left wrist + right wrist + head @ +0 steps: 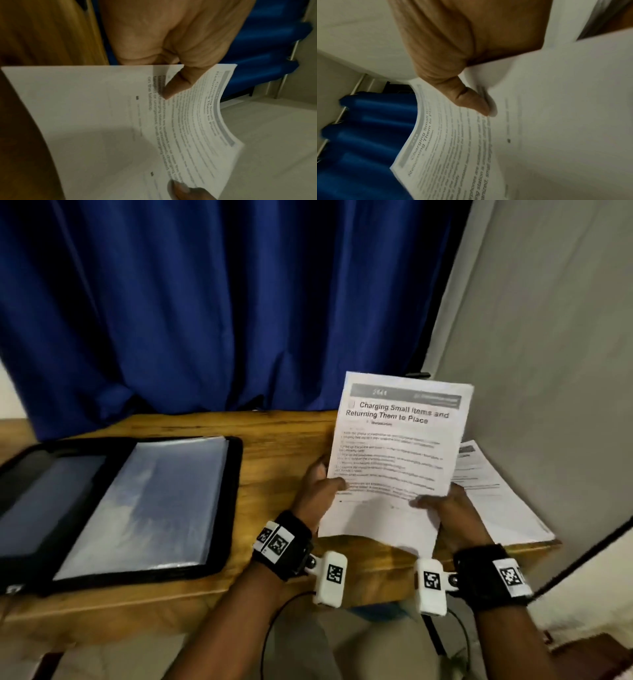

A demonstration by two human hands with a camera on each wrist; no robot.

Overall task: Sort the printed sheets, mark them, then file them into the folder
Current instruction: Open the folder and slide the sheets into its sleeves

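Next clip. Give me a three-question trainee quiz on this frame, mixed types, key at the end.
1. True or false: the folder on the table lies closed.
2. The held sheet is gripped by: A) the left hand only, B) the right hand only, C) both hands.
3. Fill in: more printed sheets lie on the table to the person's ____.

Key: 1 false, it lies open. 2 C. 3 right.
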